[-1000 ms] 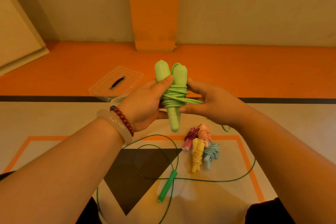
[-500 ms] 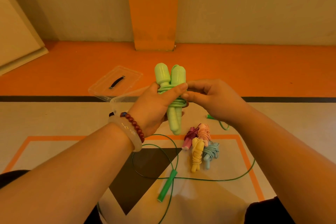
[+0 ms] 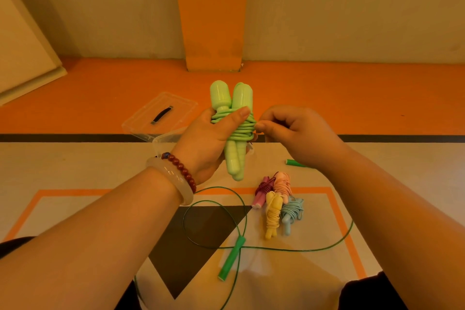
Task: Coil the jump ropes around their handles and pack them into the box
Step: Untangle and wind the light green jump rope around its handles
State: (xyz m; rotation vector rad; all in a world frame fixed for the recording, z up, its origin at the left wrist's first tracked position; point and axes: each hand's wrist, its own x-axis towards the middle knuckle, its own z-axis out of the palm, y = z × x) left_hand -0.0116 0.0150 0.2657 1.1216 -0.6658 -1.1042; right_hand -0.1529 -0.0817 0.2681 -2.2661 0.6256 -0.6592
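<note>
Two pale green handles (image 3: 234, 158) stand upright, gripped in my left hand (image 3: 201, 148); my right hand (image 3: 294, 131), just to their right, pinches the wound rope (image 3: 242, 131). Nearest for tucking, I judge.

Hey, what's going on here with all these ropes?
A person is coiling a light green jump rope round its two handles: the left hand grips the bundle, the right hand pinches the cord at the coil. Four coiled ropes and an uncoiled dark green rope lie on the floor near the clear box.
</note>
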